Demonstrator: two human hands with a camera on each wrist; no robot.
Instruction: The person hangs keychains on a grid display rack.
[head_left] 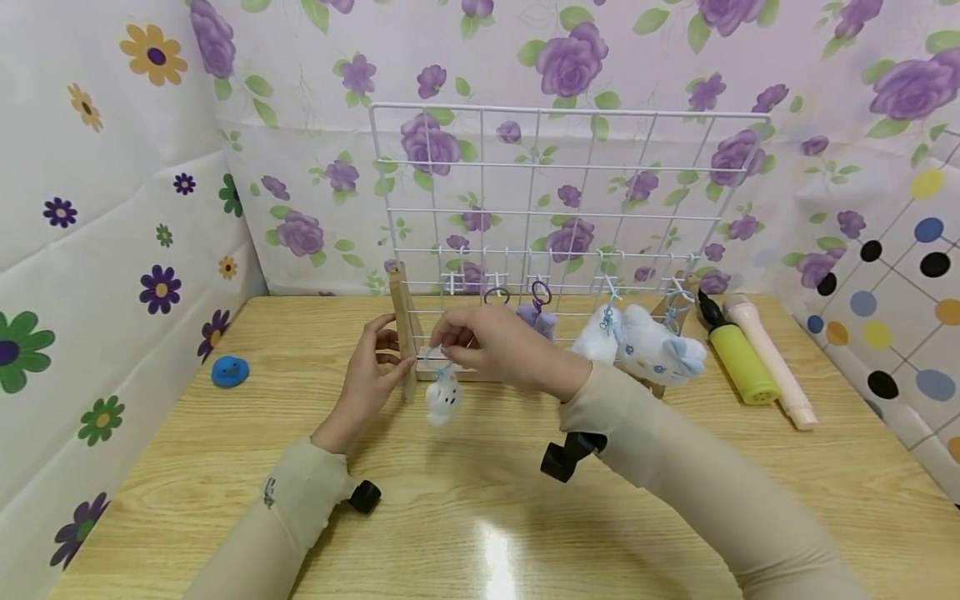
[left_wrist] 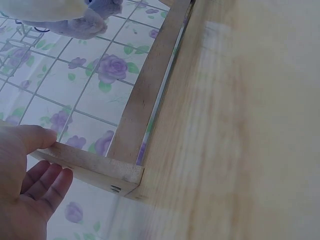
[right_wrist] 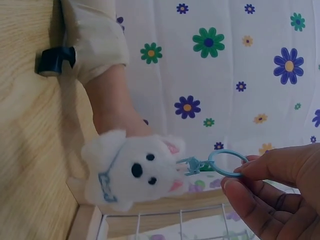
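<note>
In the right wrist view a white plush dog keychain (right_wrist: 135,170) dangles from a light-blue ring (right_wrist: 227,163). My right hand (right_wrist: 280,185) pinches that ring between thumb and forefinger. The head view has the plush dog hanging below my right hand (head_left: 506,346), in front of the display rack's lower left part. With the thumb on one side and the fingers on the other, my left hand (head_left: 369,367) holds the rack's wooden left side post (head_left: 403,312). In the left wrist view the thumb of my left hand (left_wrist: 25,185) lies along the edge of the wooden side piece (left_wrist: 95,167).
The white wire grid (head_left: 555,167) rises from the wooden stand. To the right hang white plush keychains (head_left: 652,346) and a purple one (head_left: 536,319) on hooks. A blue toy duck (head_left: 229,371) sits left; a yellow-green bottle (head_left: 738,362) and a pale pink tube (head_left: 776,367) lie right.
</note>
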